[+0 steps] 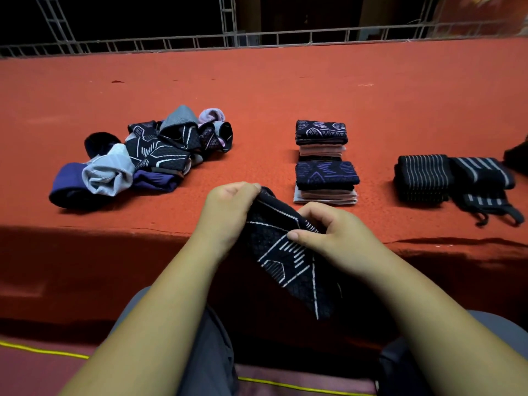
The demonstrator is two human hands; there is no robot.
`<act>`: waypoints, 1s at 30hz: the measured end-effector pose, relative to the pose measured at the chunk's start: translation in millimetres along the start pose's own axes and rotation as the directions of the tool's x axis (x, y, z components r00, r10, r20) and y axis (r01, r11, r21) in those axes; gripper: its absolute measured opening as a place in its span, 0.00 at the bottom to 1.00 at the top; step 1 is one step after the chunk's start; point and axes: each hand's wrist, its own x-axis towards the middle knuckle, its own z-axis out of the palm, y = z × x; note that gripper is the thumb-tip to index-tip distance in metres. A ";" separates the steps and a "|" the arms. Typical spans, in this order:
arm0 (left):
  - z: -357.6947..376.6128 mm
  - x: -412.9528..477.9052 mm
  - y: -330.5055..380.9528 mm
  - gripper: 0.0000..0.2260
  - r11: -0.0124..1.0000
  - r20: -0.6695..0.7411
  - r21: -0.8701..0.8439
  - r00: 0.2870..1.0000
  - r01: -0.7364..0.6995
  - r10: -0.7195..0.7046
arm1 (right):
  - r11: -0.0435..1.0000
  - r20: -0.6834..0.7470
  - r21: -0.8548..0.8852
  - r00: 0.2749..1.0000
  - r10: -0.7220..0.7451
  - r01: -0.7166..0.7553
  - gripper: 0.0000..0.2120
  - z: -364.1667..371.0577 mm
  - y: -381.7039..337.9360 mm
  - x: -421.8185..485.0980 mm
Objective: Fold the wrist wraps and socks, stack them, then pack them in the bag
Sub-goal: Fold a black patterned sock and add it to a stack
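A dark navy sock with white line patterns [288, 258] hangs over the table's front edge toward my lap. My left hand [228, 207] grips its top end, and my right hand [328, 232] pinches it just to the right, thumb on the fabric. A loose pile of unfolded socks [143, 155] in navy, grey, purple and pink lies to the left. Two stacks of folded socks [324, 161] stand at centre right. Folded black wrist wraps with white stripes [423, 178] sit to the right, next to another striped wrap [485, 184] with loose loops.
The table is covered in red cloth [285, 90], its front edge just under my hands. A dark item [518, 155] is cut off at the right edge. A metal truss frame [257, 38] runs along the far side.
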 end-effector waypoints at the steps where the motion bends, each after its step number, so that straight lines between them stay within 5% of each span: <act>1: -0.6 -0.2 -0.9 0.16 1.000 0.032 0.015 0.999 -0.026 0.026 | 1.000 0.003 -0.009 1.000 -0.004 0.004 0.05 0.8 0.0 -0.7; 9: 3.0 -3.2 -7.8 0.13 0.964 0.124 0.168 0.974 -0.209 0.189 | 0.988 -0.048 -0.136 0.995 -0.083 0.076 0.03 8.5 3.1 -1.4; 14: 1.3 1.8 -10.9 0.27 1.000 0.007 -0.008 1.000 -0.024 0.024 | 0.991 0.020 -0.103 0.996 -0.081 0.083 0.06 6.9 1.2 -1.1; 25: -20.8 3.1 -11.1 0.12 0.992 0.391 0.101 0.920 -0.073 0.028 | 0.991 -0.011 0.034 0.992 -0.128 0.128 0.20 -0.1 -4.6 -3.7; 30: -28.1 1.9 -13.1 0.11 0.996 0.466 0.084 0.885 -0.025 -0.017 | 0.991 -0.042 0.005 0.990 -0.135 0.136 0.18 0.3 -5.2 -5.5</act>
